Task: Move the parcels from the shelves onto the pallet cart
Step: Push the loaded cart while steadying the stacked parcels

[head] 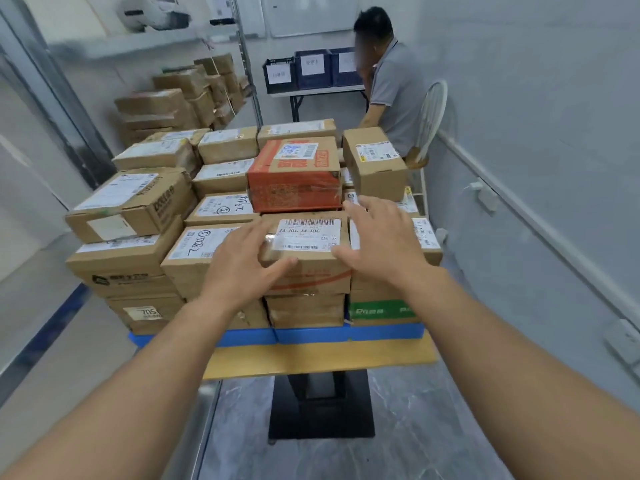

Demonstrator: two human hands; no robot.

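Head view, one frame.

- Pallet cart (311,335): centre of frame, blue deck on a wooden board over a black base. Stacked several layers high with cardboard parcels.
- Labelled parcel (308,258): front centre of the top layer, lying flat, white label reading "J4-J06" facing up. It touches its neighbours on both sides.
- Left hand (242,263): fingers spread and straight, not closed on anything. It sits at the parcel's left edge, thumb on the front face near the top corner. Whether the fingers actually rest on the lid cannot be told.
- Right hand (377,237): fingers spread apart and gripping nothing, at the parcel's right edge. Contact cannot be told.
- Red parcel (294,176): one layer higher, directly behind the labelled parcel.
- Tilted parcel (374,162): brown, right of the red one, sitting askew.
- Shelf (138,46): upper left of the frame, metal; more brown shelf parcels (166,105) stacked below it.
- Seated person (394,95): upper right, grey shirt, on a chair (431,112) behind the cart.
- Blue crates (311,69): upper centre, on a surface (318,91) against the back wall.
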